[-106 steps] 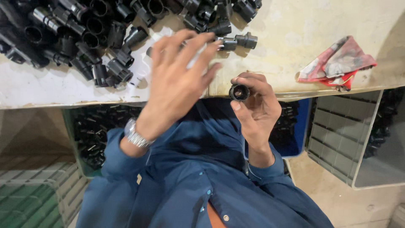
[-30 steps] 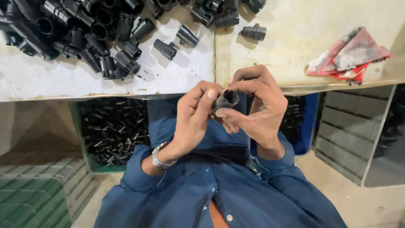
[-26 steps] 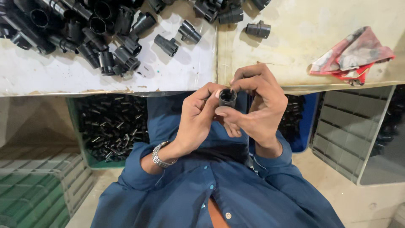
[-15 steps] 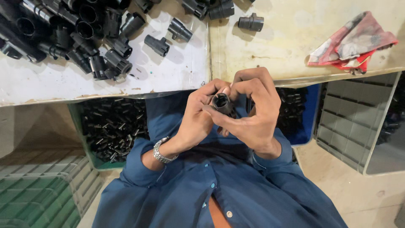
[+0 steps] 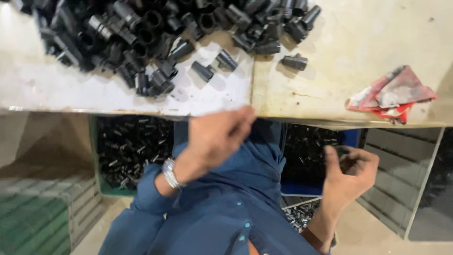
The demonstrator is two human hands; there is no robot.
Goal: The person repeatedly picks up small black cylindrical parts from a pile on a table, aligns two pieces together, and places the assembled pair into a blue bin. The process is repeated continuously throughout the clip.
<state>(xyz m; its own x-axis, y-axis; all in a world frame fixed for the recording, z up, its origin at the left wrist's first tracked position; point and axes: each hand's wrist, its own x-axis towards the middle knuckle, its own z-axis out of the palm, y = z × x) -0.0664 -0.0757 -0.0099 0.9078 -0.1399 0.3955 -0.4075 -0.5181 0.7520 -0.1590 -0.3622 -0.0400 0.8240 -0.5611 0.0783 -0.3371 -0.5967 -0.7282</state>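
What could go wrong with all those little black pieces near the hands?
The left hand is blurred beside the table edge, so it might bump it. Loose black fittings lie close to that edge and could roll off. The right hand hangs over the blue bin with something dark in its grip; a slip might drop it among the parts below.

1. A small workshop or parts-assembly bench is showing here: a heap of identical black plastic fittings [image 5: 155, 42] is lying across the upper left of the frame.
2. The worn, stained worktop [image 5: 339, 42] is spreading along the top.
3. Bins of black parts [image 5: 132, 146] are sitting under the bench at centre left.
4. A dirty red rag [image 5: 391, 94] is lying at the upper right.
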